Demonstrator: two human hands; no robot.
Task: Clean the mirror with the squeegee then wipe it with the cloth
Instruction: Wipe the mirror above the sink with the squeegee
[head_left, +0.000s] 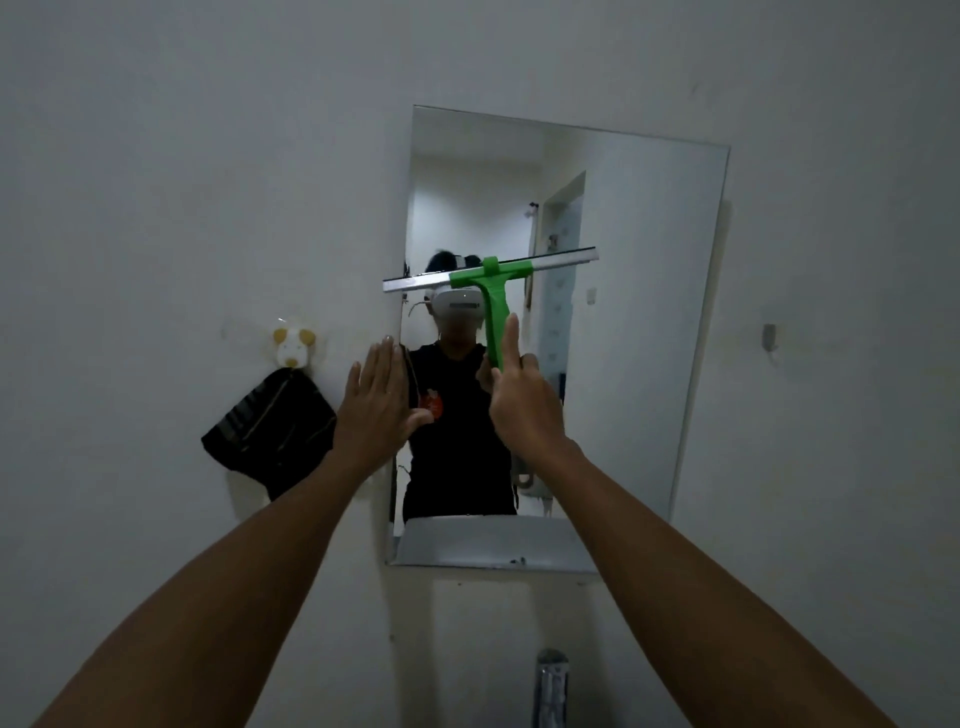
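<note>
1. The mirror (639, 332) is smooth, glossy glass with bare, unframed edges.
2. The squeegee (493, 306) has a matt green plastic handle and a shiny, brushed-looking metal blade bar.
3. The cloth (270, 431) is dark, soft fabric with faint lighter stripes, hanging in folds.
4. The hook (293, 345) holding the cloth looks like glossy moulded plastic.
5. The wall (182, 182) is matt, pale paint, slightly marked.
6. The tap (551, 686) is shiny polished metal.

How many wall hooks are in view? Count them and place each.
2. One animal-shaped hook left of the mirror, with the dark cloth hanging from it. One small bare hook on the wall right of the mirror. Others may lie outside the frame.
</note>
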